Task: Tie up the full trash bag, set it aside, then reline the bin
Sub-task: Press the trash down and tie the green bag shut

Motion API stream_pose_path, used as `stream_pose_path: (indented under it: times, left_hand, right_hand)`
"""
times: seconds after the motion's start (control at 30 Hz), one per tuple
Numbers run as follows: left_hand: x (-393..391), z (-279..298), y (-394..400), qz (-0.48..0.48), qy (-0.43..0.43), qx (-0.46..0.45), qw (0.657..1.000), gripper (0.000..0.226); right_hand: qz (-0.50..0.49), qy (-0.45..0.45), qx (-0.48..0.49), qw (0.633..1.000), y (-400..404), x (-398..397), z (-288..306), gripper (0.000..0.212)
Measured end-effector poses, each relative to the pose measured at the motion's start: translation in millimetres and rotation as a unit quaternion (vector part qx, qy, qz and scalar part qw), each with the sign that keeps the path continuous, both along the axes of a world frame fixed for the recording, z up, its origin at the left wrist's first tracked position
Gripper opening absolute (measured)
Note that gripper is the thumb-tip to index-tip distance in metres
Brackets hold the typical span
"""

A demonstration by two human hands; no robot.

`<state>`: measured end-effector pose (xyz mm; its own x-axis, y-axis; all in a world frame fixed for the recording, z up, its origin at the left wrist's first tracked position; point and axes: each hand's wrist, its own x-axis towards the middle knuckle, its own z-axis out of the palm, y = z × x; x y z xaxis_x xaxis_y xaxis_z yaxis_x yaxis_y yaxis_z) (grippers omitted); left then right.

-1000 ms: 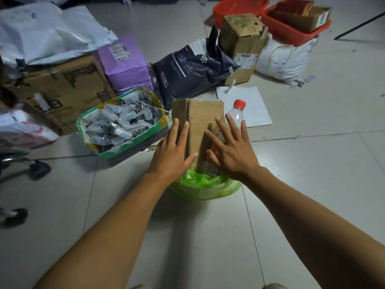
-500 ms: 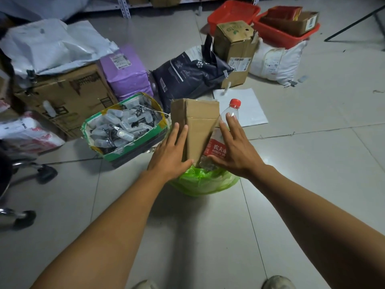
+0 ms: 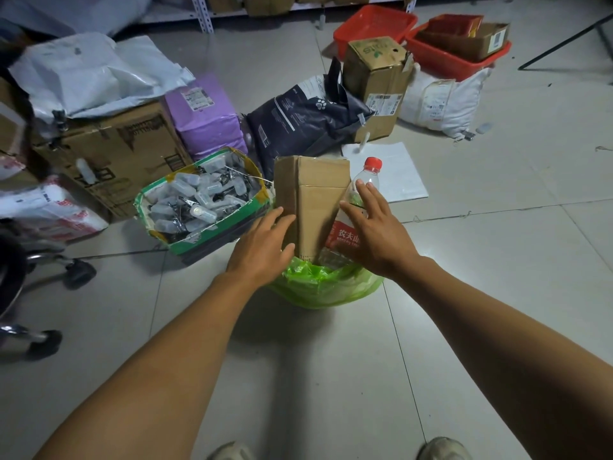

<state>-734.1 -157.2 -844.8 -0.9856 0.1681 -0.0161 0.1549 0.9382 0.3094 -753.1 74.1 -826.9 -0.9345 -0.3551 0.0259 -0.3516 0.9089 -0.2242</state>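
Observation:
A green trash bag point(image 3: 326, 287) lines a bin on the floor just ahead of me; the bin itself is hidden under it. A folded cardboard box point(image 3: 315, 200) and a clear plastic bottle point(image 3: 360, 190) with a red cap and red label stick up out of the bag. My left hand point(image 3: 262, 250) lies against the left side of the cardboard with fingers straight. My right hand point(image 3: 376, 227) rests flat on the bottle, fingers spread.
A green-rimmed box of small plastic items point(image 3: 199, 204) stands touching the bag on the left. Behind are a large cardboard box point(image 3: 112, 154), purple packs point(image 3: 205, 117), a dark bag point(image 3: 305, 117), a white sheet point(image 3: 394, 174) and red baskets point(image 3: 454, 58). Chair wheels point(image 3: 76, 270) are at left.
My right hand slid from the cardboard's front onto the bottle. My left hand shifted lower, to the cardboard's left side. The view pulled back slightly.

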Motion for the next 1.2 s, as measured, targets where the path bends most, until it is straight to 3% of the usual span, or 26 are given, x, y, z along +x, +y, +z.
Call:
stream_pose_path:
  times: [0.13,0.3,0.43,0.53,0.63,0.7,0.8,0.87,0.97,1.2]
  left_hand:
    - [-2.4,3.1,-2.2,0.019,0.05,0.033,0.998,0.042]
    - [-2.3,0.0,-9.7,0.064,0.069,0.016,0.995,0.037]
    - [1.3,-5.0,-13.8,0.093,0.073,0.005,0.993,0.038]
    - [-2.6,-5.0,-13.2,0.173,0.044,0.052,0.983,0.033]
    - [-7.4,-4.6,-12.0,0.227,-0.064,0.083,0.968,0.022]
    - [-8.4,-5.9,-15.3,0.274,-0.137,0.181,0.935,0.019]
    - [-9.2,-13.8,-22.7,0.345,-0.208,0.364,0.84,0.022]
    - [-6.8,-13.1,-22.0,0.36,-0.249,0.421,0.795,0.023]
    - [-8.6,-13.9,-17.5,0.373,-0.271,0.467,0.755,0.03]
    - [-9.0,-14.9,-22.3,0.427,-0.315,0.488,0.693,0.032]
  right_hand:
    - [-0.059,0.034,-0.084,0.994,10.1,-0.2,6.8,0.054]
    - [-0.175,0.008,-0.187,0.967,16.2,-2.9,3.8,0.066]
    - [-0.261,-0.047,-0.215,0.94,20.9,-7.4,-5.0,0.059]
    - [-0.294,-0.136,-0.196,0.925,24.6,-8.2,-12.5,0.053]
    - [-0.304,-0.222,-0.242,0.894,26.1,-7.2,-18.0,0.048]
    - [-0.314,-0.254,-0.301,0.864,26.7,-7.6,-19.3,0.04]
    - [-0.347,-0.342,-0.39,0.781,29.2,-5.9,-19.8,0.034]
    - [-0.348,-0.387,-0.408,0.75,31.1,-4.7,-21.7,0.034]
    - [-0.353,-0.382,-0.446,0.729,29.4,-6.3,-23.4,0.029]
    - [-0.403,-0.304,-0.458,0.731,30.9,-11.1,-14.7,0.012]
